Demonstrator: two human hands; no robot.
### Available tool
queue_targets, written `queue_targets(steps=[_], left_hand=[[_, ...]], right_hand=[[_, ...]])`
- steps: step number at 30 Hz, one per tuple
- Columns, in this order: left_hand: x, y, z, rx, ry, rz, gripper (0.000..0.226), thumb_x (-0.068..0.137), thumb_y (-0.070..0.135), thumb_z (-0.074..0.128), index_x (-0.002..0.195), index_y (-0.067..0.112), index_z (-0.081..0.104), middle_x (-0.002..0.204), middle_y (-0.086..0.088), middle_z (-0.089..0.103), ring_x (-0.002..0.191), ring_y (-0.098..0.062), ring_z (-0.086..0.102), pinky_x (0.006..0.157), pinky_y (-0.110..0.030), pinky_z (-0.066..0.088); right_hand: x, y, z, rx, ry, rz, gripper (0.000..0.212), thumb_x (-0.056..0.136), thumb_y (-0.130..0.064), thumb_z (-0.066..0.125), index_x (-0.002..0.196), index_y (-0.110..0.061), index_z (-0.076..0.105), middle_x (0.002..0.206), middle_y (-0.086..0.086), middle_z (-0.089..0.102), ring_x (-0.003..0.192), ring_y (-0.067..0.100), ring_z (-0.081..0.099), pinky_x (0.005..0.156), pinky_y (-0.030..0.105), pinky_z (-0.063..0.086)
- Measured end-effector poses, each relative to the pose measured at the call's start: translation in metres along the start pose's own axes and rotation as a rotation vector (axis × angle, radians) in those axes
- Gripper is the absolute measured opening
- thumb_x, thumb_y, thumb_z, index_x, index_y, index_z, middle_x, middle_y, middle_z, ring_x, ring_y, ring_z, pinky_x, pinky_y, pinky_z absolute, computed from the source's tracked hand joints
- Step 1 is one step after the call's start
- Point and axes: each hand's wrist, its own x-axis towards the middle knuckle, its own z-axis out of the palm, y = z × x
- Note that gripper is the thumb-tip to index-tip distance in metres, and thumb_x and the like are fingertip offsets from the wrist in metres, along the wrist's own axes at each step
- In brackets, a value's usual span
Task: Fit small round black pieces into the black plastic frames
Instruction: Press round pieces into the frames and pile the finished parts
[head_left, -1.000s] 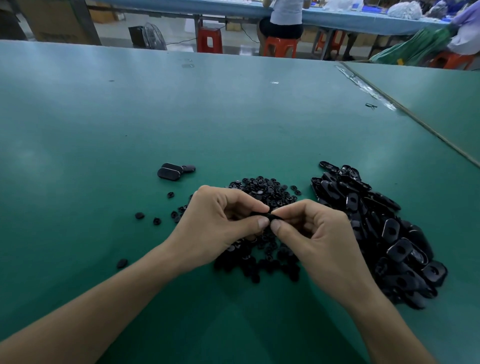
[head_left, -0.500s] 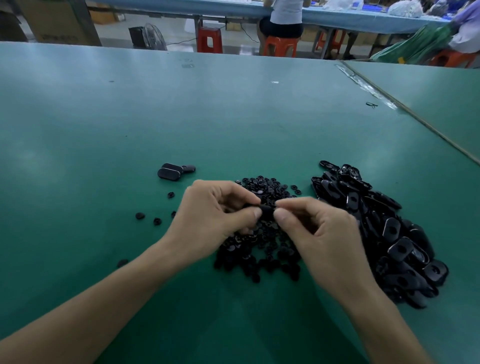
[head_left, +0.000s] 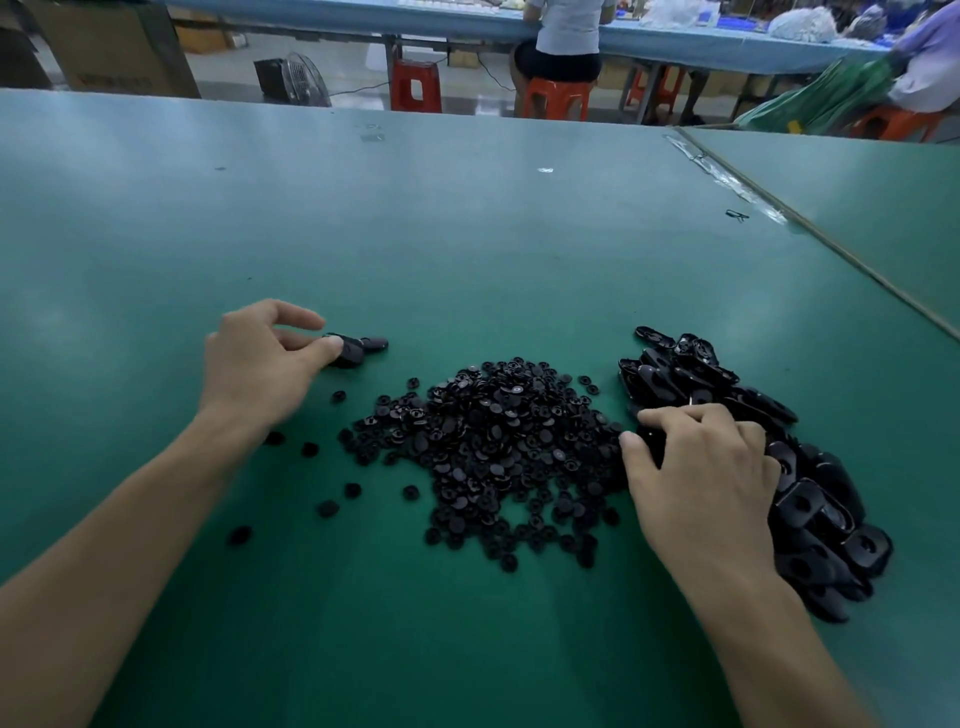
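A heap of small round black pieces (head_left: 498, 447) lies in the middle of the green table (head_left: 467, 249). To its right is a long pile of black plastic frames (head_left: 769, 467). A small group of frames (head_left: 363, 347) sits apart at the left. My left hand (head_left: 260, 364) is at that group and pinches the near end of a black frame (head_left: 349, 354) between thumb and a finger, with the index finger lifted. My right hand (head_left: 701, 467) lies on the left edge of the frame pile, its fingers curled round one frame (head_left: 650, 442) there.
Loose round pieces (head_left: 311, 449) are scattered left of the heap. A seam (head_left: 831, 244) joins a second table at the right. Past the far edge are red stools (head_left: 415, 85), a fan (head_left: 296, 80), cardboard boxes and seated people at another bench.
Both hands were together over the heap, pressing a piece into a frame. Now the left hand has carried that frame out to the left group, and the right hand has moved onto the frame pile.
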Motion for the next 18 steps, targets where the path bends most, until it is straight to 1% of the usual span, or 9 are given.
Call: queue_targets(steps=[1,3,5,7,9,12,14,16,18], left_hand=[[0.000,-0.001,0.000,0.043,0.005,-0.013,0.019,0.079,0.032,0.083,0.077,0.030,0.065,0.072,0.018,0.069,0.071,0.000,0.064,0.063,-0.022,0.044],[0.001,-0.004,0.000,0.138,0.015,-0.015,0.019,0.079,0.035,0.082,0.075,0.031,0.064,0.077,0.017,0.068,0.083,-0.014,0.067,0.073,-0.030,0.050],[0.001,-0.007,0.000,0.242,0.017,0.036,0.017,0.081,0.037,0.080,0.077,0.032,0.064,0.092,0.009,0.070,0.098,-0.021,0.064,0.085,-0.037,0.050],[0.000,-0.009,0.001,0.295,0.008,0.105,0.016,0.083,0.036,0.078,0.085,0.035,0.063,0.107,-0.002,0.066,0.106,-0.024,0.060,0.086,-0.037,0.044],[-0.002,-0.008,0.002,0.269,0.029,0.135,0.016,0.084,0.034,0.077,0.091,0.034,0.062,0.109,-0.004,0.064,0.101,-0.021,0.057,0.084,-0.035,0.041],[-0.008,0.004,0.006,0.180,0.064,0.178,0.012,0.087,0.035,0.074,0.087,0.033,0.063,0.098,0.005,0.067,0.081,-0.008,0.056,0.078,-0.033,0.046],[-0.018,0.017,0.010,0.086,0.013,0.220,0.011,0.087,0.031,0.075,0.081,0.031,0.066,0.083,0.013,0.068,0.063,0.004,0.056,0.065,-0.021,0.047],[-0.034,0.033,0.016,-0.013,-0.074,0.272,0.014,0.086,0.026,0.076,0.076,0.030,0.067,0.067,0.017,0.066,0.053,0.005,0.053,0.055,-0.007,0.040],[-0.052,0.049,0.021,-0.111,-0.168,0.300,0.014,0.084,0.025,0.078,0.075,0.028,0.068,0.065,0.021,0.066,0.052,0.000,0.052,0.054,-0.009,0.042]], right_hand=[[0.000,0.000,0.000,0.008,-0.001,0.001,0.030,0.095,-0.038,0.061,0.120,-0.023,0.069,0.125,0.006,0.058,0.117,0.032,0.043,0.092,0.044,0.034],[0.000,-0.001,-0.001,0.019,-0.004,0.007,0.027,0.095,-0.039,0.061,0.117,-0.025,0.069,0.125,0.005,0.058,0.118,0.031,0.043,0.092,0.044,0.033],[0.000,-0.001,-0.001,0.024,-0.009,0.014,0.024,0.094,-0.040,0.061,0.114,-0.027,0.069,0.124,0.005,0.059,0.118,0.031,0.042,0.090,0.042,0.031],[-0.001,0.000,-0.002,0.029,-0.014,0.010,0.021,0.095,-0.041,0.061,0.111,-0.029,0.068,0.122,0.002,0.061,0.115,0.029,0.042,0.084,0.038,0.025],[0.000,0.000,-0.002,0.034,-0.012,0.008,0.020,0.095,-0.040,0.061,0.110,-0.030,0.068,0.121,0.000,0.062,0.113,0.028,0.043,0.082,0.035,0.020],[0.000,0.000,-0.003,0.045,-0.010,0.010,0.019,0.094,-0.039,0.064,0.109,-0.029,0.069,0.119,0.001,0.061,0.113,0.028,0.043,0.082,0.034,0.020],[0.001,0.000,-0.003,0.074,0.001,0.007,0.017,0.092,-0.035,0.068,0.108,-0.028,0.069,0.117,0.001,0.059,0.113,0.028,0.044,0.083,0.035,0.021],[0.001,0.000,-0.003,0.100,0.027,-0.006,0.015,0.092,-0.028,0.069,0.107,-0.027,0.070,0.114,0.002,0.060,0.110,0.029,0.047,0.082,0.035,0.022],[0.003,0.001,-0.003,0.126,0.057,-0.014,0.018,0.092,-0.020,0.069,0.109,-0.025,0.070,0.108,0.003,0.063,0.103,0.028,0.049,0.081,0.035,0.024]])
